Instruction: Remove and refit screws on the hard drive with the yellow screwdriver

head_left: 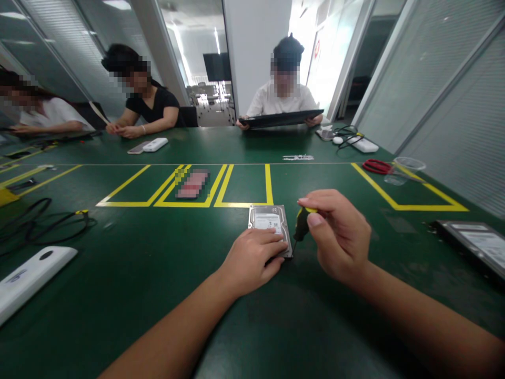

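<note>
A silver hard drive (269, 220) with a white label lies flat on the green table (158, 284) just below the yellow marked boxes. My left hand (252, 259) rests on its near end, fingers laid over it and holding it down. My right hand (339, 234) is closed round a screwdriver (302, 223) with a black and yellow handle, its tip pointing down at the drive's near right corner.
A second drive (475, 245) lies at the right edge. A white device (27, 276) and black cables (43, 223) sit at the left. A clear cup (406, 168) and red cable (376, 166) are far right. Three people sit across the table, one holding a dark tablet (282, 119).
</note>
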Tool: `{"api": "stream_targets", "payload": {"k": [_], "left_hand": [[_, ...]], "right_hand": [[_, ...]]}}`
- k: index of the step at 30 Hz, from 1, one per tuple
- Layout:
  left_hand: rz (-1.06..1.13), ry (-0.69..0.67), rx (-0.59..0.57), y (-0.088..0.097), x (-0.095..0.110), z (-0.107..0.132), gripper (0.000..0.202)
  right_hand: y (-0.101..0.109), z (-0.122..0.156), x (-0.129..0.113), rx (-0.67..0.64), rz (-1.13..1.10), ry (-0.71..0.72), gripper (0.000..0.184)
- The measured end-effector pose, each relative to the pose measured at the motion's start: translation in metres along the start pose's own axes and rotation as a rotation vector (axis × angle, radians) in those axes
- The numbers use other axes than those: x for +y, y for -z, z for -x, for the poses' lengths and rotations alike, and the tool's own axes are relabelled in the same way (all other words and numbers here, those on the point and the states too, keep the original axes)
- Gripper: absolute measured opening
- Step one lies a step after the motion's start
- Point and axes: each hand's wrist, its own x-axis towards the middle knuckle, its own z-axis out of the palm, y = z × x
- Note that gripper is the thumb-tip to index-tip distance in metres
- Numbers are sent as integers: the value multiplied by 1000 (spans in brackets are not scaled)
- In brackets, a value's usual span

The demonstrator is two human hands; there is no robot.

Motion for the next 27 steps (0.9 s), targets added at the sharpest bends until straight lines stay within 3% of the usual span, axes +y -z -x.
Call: {"api": "stream_targets", "payload": {"k": [11,27], "left_hand": [[-3,4,-12,1,1,0,28],[12,21,-52,1,1,-1,31]], "right_hand": [[-1,-4,1,13,114,25,18],[-1,0,1,-15,88,11,22]]}}
